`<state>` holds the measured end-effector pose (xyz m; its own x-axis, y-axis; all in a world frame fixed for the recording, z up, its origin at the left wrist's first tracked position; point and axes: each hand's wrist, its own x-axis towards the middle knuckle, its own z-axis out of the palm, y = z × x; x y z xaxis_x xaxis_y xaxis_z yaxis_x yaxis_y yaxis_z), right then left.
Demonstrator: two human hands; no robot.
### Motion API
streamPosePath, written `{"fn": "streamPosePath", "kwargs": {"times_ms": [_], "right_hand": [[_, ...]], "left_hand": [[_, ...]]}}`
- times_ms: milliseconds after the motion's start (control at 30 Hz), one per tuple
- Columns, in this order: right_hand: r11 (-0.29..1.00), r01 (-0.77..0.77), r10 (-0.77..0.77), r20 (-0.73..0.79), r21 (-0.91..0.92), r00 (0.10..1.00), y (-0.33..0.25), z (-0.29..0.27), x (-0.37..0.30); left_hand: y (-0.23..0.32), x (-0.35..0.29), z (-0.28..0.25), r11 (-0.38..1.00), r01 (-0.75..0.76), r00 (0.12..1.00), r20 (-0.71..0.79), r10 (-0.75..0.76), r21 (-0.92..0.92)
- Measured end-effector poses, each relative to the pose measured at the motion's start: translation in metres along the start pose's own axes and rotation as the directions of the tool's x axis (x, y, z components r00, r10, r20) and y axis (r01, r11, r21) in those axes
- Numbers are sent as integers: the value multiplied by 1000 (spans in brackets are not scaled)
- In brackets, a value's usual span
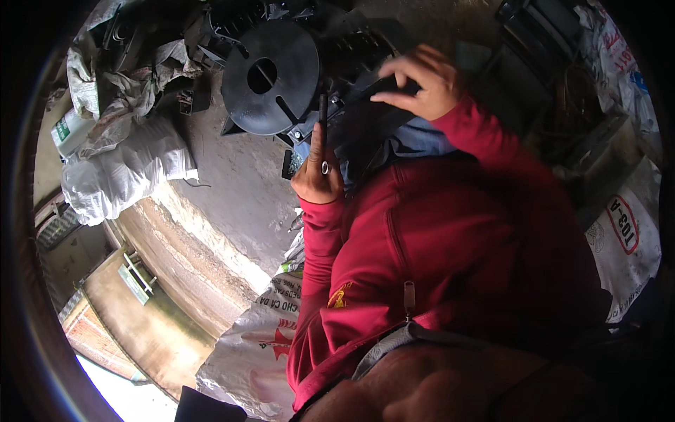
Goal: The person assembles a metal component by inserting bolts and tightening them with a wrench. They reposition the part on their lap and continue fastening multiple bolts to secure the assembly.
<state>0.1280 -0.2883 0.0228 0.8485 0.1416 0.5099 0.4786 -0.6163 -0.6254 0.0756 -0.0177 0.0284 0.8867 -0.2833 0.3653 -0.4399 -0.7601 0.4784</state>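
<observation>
My left hand (318,174) is closed around a slim dark rod-like tool (323,109). The tool points away from me, and a shiny ring-shaped end shows by my palm; its exact kind is hard to make out. Just beyond that hand lies a large black metal disc (299,67) with a round centre hole and slots. A bracket with bolts (334,103) sits at the disc's near right edge. Raised to the right of these parts, my right hand (425,81) has its fingers curved and apart, with nothing visible in it.
White woven sacks (133,169) lie on the left. Another printed sack (246,352) stands close by my left elbow. Dark metal parts (281,10) are piled at the far side. To the right are black parts (524,63) and a further white sack (626,239).
</observation>
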Motion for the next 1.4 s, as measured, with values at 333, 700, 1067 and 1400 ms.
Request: {"fn": "streamPosePath", "kwargs": {"times_ms": [333,700,1067,1400], "right_hand": [[989,112,-135,264,100,955,63,18,52],[999,-13,7,137,46,990,41,32,36],[997,26,-33,104,75,994,51,36,35],[996,-46,29,209,78,977,49,25,38]], "left_hand": [[22,8,-5,994,-85,989,-126,76,-63],[16,7,4,995,-68,980,-183,81,77],[20,5,-1,999,-47,982,-183,51,27],[32,10,-9,992,-115,973,-196,125,62]]}}
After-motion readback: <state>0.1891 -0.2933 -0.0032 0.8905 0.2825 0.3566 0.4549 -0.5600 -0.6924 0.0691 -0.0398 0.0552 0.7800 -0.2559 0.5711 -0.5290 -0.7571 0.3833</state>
